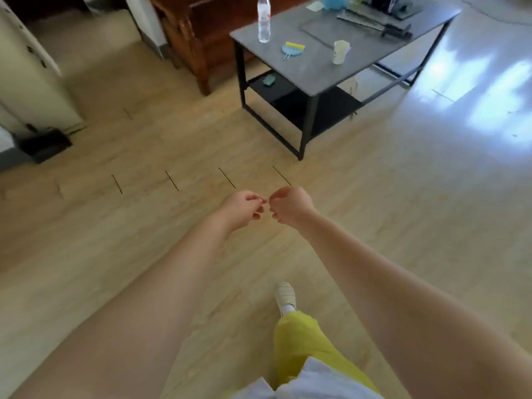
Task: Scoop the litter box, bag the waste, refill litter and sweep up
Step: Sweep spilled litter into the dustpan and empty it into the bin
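Observation:
Both my arms reach forward over the wooden floor (144, 226). My left hand (243, 207) and my right hand (290, 207) are held close together with fingers curled, thumb and forefinger tips nearly meeting between them. No object shows in either hand; anything tiny pinched there is too small to tell. No litter box, scoop, bag or broom is in view.
A grey coffee table (316, 67) with a black frame stands ahead right, bearing a water bottle (264, 20), a blue-and-yellow item (292, 48), a cup (339, 51) and flat devices. A wooden cabinet (195, 38) stands behind it. My shoe (285, 298) and yellow trouser leg are below.

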